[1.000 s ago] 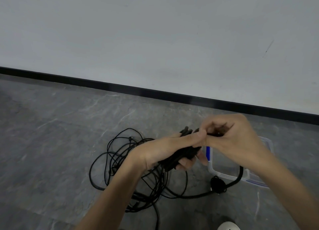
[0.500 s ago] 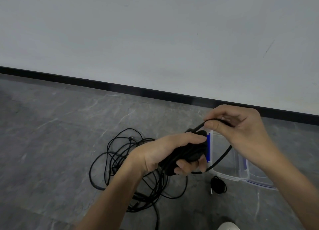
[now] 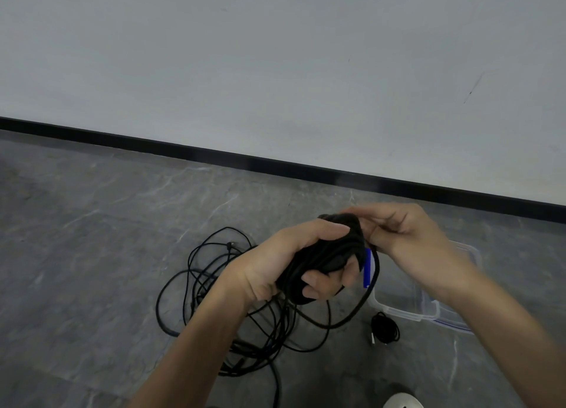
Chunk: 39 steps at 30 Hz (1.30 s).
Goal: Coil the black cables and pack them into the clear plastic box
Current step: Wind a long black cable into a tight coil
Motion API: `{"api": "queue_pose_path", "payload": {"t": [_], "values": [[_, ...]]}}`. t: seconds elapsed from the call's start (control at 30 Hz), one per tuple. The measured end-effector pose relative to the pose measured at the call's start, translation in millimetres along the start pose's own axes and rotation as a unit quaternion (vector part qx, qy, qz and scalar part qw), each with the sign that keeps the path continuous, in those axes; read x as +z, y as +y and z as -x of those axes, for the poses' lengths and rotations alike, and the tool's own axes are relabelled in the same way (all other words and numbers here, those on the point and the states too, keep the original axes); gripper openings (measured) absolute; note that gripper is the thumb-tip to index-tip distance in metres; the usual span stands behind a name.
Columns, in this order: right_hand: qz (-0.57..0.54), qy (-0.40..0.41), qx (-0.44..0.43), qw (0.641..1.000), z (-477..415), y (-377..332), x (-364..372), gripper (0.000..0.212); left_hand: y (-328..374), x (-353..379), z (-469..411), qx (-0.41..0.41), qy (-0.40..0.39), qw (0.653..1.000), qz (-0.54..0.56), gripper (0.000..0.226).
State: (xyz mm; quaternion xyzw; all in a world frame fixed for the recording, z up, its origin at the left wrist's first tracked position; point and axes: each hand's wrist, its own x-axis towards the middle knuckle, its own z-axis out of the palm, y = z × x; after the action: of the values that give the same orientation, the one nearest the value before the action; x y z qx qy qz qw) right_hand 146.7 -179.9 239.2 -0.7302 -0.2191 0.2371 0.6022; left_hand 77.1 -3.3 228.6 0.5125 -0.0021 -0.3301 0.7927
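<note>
1. One left hand (image 3: pixel 291 263) grips one coiled black cable bundle (image 3: pixel 333 251), fingers curled round it.
2. One right hand (image 3: pixel 410 239) pinches one strand (image 3: pixel 375 276) just beside the bundle.
3. One clear plastic box (image 3: pixel 407 312) lies under the right wrist.
4. One small coiled cable (image 3: pixel 385 328) lies near the box.
5. One loose tangle (image 3: pixel 214 279) lies beneath the left hand; how many cables it holds cannot be told.

Loose cable tangle (image 3: pixel 245 351) on floor (image 3: pixel 92 239) L, box (image 3: pixel 407 314) R, small coil (image 3: pixel 385 331) just in front of box, wall (image 3: pixel 275 70) behind.
</note>
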Motion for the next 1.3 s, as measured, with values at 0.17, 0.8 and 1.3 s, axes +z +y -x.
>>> {"api": "queue_pose_path", "payload": {"t": [0.17,0.8,1.3], "values": [[-0.031,0.015,-0.003,0.999,2,-1,9,0.045,10,7,-1,0.104,-0.090,0.989,0.055,0.031],[-0.101,0.037,0.012,0.994,2,-3,34,0.040,9,-2,0,0.153,-0.085,0.976,0.133,0.020],[-0.084,0.070,0.058,0.992,-1,-1,26,0.039,9,0,-2,0.142,0.107,0.977,0.121,0.022]]}}
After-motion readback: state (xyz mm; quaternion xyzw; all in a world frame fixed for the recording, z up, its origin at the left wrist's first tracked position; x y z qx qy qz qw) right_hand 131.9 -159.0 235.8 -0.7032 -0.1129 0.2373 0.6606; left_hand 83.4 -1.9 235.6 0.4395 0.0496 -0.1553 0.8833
